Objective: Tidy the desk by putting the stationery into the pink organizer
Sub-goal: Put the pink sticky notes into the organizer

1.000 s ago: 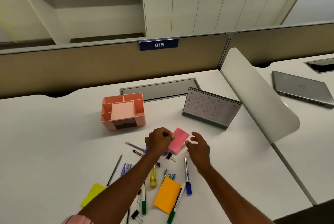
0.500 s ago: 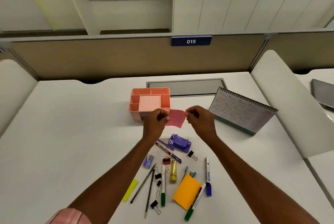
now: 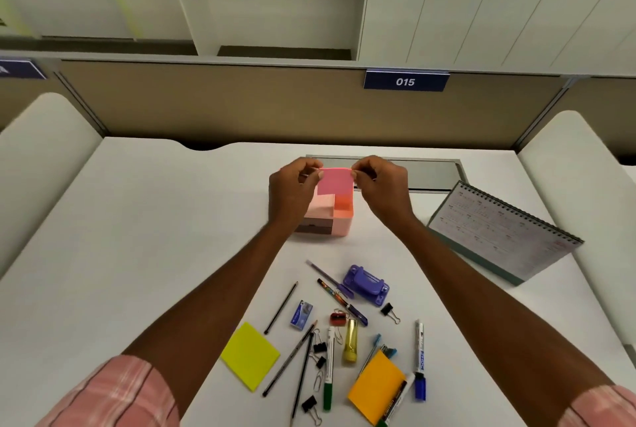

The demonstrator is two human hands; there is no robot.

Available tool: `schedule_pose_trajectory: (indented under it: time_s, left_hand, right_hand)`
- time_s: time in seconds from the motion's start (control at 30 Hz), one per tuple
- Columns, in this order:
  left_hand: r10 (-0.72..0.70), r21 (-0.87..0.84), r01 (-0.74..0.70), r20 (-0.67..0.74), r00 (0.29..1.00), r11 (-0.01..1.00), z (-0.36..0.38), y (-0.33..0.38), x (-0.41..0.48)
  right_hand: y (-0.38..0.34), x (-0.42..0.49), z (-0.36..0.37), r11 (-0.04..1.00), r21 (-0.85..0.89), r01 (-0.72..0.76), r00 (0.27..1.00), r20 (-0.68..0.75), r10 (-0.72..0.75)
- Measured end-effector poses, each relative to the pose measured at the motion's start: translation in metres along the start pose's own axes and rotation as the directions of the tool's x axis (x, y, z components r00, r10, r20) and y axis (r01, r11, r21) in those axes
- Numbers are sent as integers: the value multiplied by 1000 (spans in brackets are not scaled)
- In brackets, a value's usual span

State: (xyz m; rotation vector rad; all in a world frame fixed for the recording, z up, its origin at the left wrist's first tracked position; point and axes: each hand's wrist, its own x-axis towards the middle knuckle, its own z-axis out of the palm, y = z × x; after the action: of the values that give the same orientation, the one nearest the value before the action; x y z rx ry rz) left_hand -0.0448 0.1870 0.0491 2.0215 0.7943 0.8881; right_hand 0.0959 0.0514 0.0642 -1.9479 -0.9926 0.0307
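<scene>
- Head view: both hands are raised over the white desk [image 3: 144, 220], holding a pink sticky pad [image 3: 335, 180] by its top corners.
- The left hand [image 3: 292, 185] pinches the pad's upper left corner between thumb and fingertips, the other fingers curled in.
- The right hand [image 3: 380, 185] pinches the upper right corner the same way.
- The pad hangs upright between the two hands, directly above the pink organizer [image 3: 332, 216]; its lower edge overlaps the organizer's open top in this view, and whether it touches cannot be told.
- The organizer stands on the desk near the far middle, just in front of a grey cable hatch [image 3: 426, 172]. Its left side is hidden behind the left hand.
- A desk calendar [image 3: 502, 230] stands tilted to the right of the organizer, well apart from it.
- Loose stationery lies nearer the person, between the forearms: a purple hole punch [image 3: 366, 285], a yellow sticky pad [image 3: 250, 355], an orange sticky pad [image 3: 375, 385], a yellow highlighter [image 3: 350, 340], a blue marker [image 3: 419, 359] and a green marker [image 3: 328, 368].
- Pencils, pens, binder clips and paper clips are scattered among them.
- A blue plate reading 015 [image 3: 405, 81] sits on the partition behind the desk.
</scene>
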Motion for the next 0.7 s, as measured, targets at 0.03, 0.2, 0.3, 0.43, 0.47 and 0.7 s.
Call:
schedule_pose_trajectory:
  time_s: [0.03, 0.2, 0.3, 0.43, 0.47, 0.7]
  left_hand:
    - [26, 8, -26, -4, 1000, 1000, 0, 1, 7]
    - [116, 127, -115, -4, 993, 985, 3, 2, 32]
    - [126, 223, -125, 9, 992, 967, 8, -2, 40]
    - [134, 319, -139, 37, 990, 938, 13, -7, 44]
    - [121, 337, -131, 49, 991, 933, 13, -9, 44]
    - [50, 457, -111, 144, 988, 883, 25, -29, 43]
  right_hand:
    - [0, 6, 2, 1000, -2, -3, 1000, -10, 3]
    - [6, 30, 9, 999, -44, 16, 999, -34, -17]
    - [13, 40, 13, 995, -91, 34, 998, -46, -38]
    - [26, 45, 20, 992, -129, -13, 999, -32, 9]
    - [29, 45, 23, 989, -142, -33, 999, -21, 30]
    - [49, 34, 42, 959, -265, -100, 994, 23, 110]
